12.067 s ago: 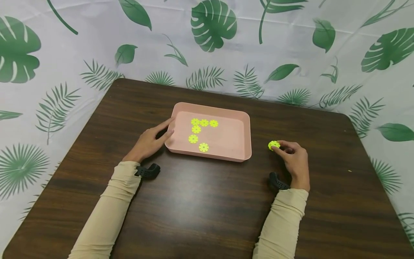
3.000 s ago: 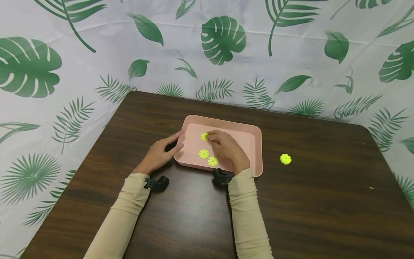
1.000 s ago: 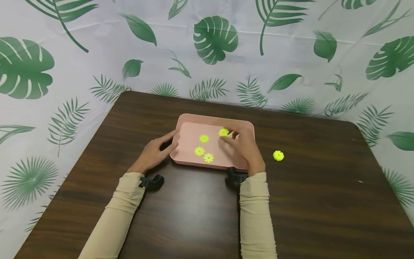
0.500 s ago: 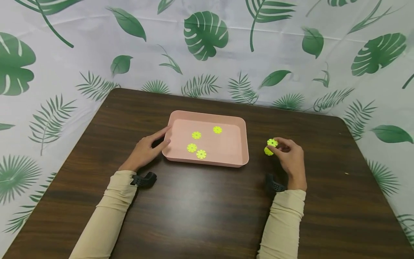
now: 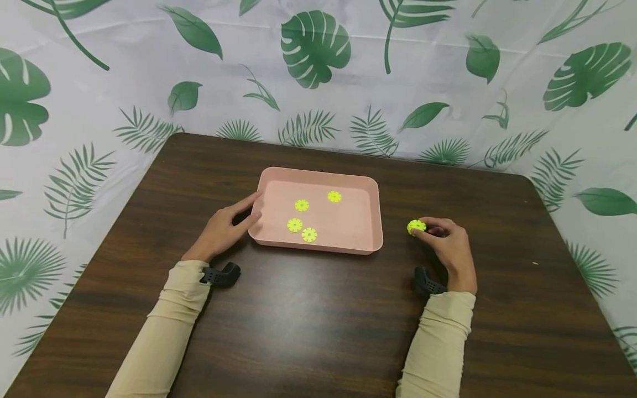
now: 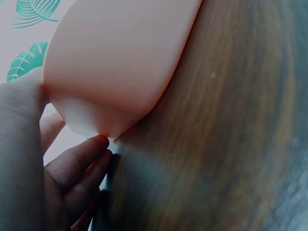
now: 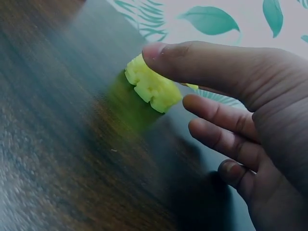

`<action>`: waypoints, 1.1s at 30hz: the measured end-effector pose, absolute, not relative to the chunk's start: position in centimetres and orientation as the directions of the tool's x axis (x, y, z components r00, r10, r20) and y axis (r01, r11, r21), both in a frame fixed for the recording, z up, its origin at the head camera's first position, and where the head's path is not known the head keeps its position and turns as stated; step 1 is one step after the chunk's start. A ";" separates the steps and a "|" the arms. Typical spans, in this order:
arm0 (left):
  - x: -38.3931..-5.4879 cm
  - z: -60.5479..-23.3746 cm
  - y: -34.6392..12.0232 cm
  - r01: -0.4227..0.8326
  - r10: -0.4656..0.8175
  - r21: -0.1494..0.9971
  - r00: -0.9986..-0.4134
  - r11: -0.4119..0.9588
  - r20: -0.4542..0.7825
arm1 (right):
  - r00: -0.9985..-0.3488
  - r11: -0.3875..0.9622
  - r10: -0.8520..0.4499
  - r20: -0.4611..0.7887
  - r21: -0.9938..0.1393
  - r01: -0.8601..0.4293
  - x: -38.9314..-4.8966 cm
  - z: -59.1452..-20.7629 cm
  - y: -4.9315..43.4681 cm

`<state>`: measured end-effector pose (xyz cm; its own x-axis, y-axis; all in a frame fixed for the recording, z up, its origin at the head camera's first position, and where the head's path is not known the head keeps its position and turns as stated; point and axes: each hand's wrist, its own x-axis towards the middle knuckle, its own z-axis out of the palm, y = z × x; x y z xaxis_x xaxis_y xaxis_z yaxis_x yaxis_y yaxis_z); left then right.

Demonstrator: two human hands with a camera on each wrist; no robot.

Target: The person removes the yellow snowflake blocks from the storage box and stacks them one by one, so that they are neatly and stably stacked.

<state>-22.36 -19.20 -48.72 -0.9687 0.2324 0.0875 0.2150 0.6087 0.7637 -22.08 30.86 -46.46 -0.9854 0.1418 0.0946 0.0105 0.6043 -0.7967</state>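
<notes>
A pink tray (image 5: 358,250) stands on the table with several flat yellow flower-shaped discs (image 5: 294,225) lying loose inside. My left hand (image 5: 217,232) rests against the tray's left wall, thumb and index finger extended and apart. The left wrist view shows its fingertips (image 6: 102,140) at the tray's lower edge. To the right of the tray, my right hand (image 5: 452,245) pinches a notched yellow disc (image 5: 417,224) between thumb and fingers, at the top of a small stack of such discs (image 7: 149,86) on the table. The thumb covers part of the stack in the right wrist view.
The dark wooden table (image 5: 298,331) ends at a white leaf-print cloth (image 5: 239,66) hanging behind it. Black wrist straps (image 5: 221,275) sit on both wrists. A tiny pale speck (image 5: 535,263) lies at the right of the table.
My right hand has carried a yellow disc rightward out of the tray and lowered it onto the stack. Fewer discs lie in the tray than earlier. My left hand has stayed at the tray.
</notes>
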 end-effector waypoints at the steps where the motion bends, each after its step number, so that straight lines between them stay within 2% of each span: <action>1: -22.3 -48.7 -19.2 0.213 0.231 0.762 -0.969 0.611 0.086 | -0.986 0.605 0.142 0.089 -0.796 0.015 -22.1 -46.4 30.8; 24: -22.1 -48.6 -19.6 0.218 0.222 0.757 -0.970 0.616 0.099 | -0.991 0.642 0.100 0.089 -0.767 -0.004 -22.4 -46.0 30.4; 29: -22.1 -48.6 -19.8 0.208 0.212 0.761 -0.973 0.615 0.095 | -0.974 0.627 0.149 0.170 -0.778 -0.040 -22.8 -45.2 29.0; 33: -22.1 -48.8 -19.5 0.225 0.233 0.762 -0.967 0.607 0.099 | -0.938 0.598 0.172 0.301 -0.789 -0.143 -23.7 -44.1 26.4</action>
<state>-22.14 -19.48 -48.84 -0.9673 0.2333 0.0995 0.2248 0.6070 0.7623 -23.72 26.37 -44.05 -0.9380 0.1720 0.3008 -0.1432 0.5981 -0.7885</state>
